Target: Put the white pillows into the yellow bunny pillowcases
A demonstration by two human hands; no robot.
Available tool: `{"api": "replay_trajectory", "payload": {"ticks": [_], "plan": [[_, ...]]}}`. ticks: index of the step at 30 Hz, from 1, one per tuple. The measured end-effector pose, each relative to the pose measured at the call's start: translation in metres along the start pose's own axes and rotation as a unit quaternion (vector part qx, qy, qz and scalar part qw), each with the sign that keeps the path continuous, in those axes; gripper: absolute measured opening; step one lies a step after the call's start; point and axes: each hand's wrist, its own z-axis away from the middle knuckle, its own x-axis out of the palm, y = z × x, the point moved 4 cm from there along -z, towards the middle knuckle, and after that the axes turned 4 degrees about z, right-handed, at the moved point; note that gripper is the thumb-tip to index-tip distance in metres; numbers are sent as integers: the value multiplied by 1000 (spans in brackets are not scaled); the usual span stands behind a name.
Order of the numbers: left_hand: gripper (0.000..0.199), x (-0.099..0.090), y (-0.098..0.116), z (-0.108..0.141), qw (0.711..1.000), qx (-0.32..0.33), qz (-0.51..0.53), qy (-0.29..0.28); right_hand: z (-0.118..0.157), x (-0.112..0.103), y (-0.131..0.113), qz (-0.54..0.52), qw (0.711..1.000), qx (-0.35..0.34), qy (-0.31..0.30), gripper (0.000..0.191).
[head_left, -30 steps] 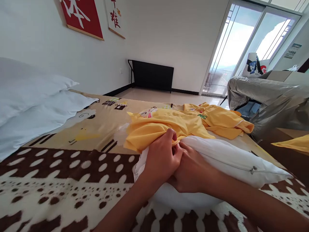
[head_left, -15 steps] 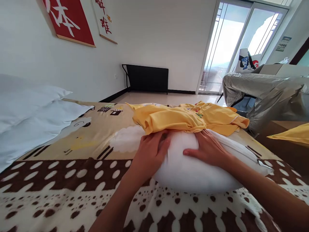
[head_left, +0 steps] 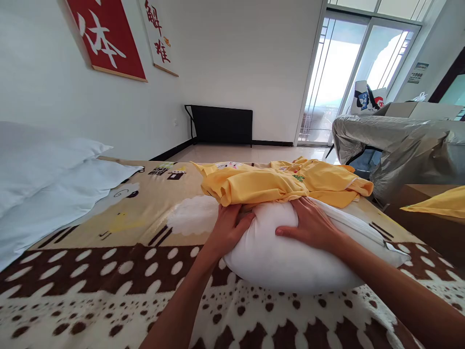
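Observation:
A plump white pillow with a zipper along its right side lies on the bed in front of me. Yellow printed cloth is bunched against its far end. My left hand is closed around the pillow's left far corner, its fingertips hidden beneath the cloth. On top of the pillow, my right hand grips the filling with the thumb set apart from the fingers. Its fingertips reach the edge of the cloth. How far the pillow's end goes into the cloth is hidden.
White pillows are stacked at the left on the patterned blanket. Another yellow cloth piece lies on a cardboard box at right. Beyond stands a plastic-covered table. A black panel leans by the far wall.
My left hand has shifted slightly left and down along the pillow's corner, which bulges more to the left. The right hand stays nearly in place. The view has tilted up a little.

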Motion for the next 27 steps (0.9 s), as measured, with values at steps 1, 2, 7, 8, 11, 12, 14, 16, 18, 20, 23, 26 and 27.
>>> {"api": "replay_trajectory", "payload": {"ticks": [1,2,7,8,11,12,14,16,18,20,23,26,27], "plan": [[34,1,1,1,1000,-4,-5,9,0,1,-2,4,1000,-3,2,75],[30,3,4,2,1000,-5,-11,19,0,1,-3,10,1000,-5,7,74],[10,14,18,11,994,11,0,109,20,-4,-19,75,988,-61,120,48],[8,16,19,13,991,11,9,133,27,-6,-26,96,979,-90,154,41],[13,18,23,18,983,25,14,184,54,-11,-51,141,951,-177,210,34],[15,18,24,19,981,32,10,190,62,-11,-61,148,948,-193,207,35],[17,17,25,20,980,33,4,196,76,-11,-81,164,946,-201,194,34],[18,16,24,20,981,19,7,195,85,-8,-100,192,943,-200,183,32],[19,15,23,19,981,4,15,192,89,0,-114,226,936,-200,178,44],[21,15,23,18,982,-6,18,189,86,11,-117,254,937,-173,165,57],[21,14,23,17,982,-17,21,185,71,27,-108,252,955,-109,115,62],[15,14,26,16,985,-5,37,168,49,36,-95,227,969,-81,63,65],[13,14,28,16,986,7,37,161,41,36,-90,221,971,-76,52,65]]}}
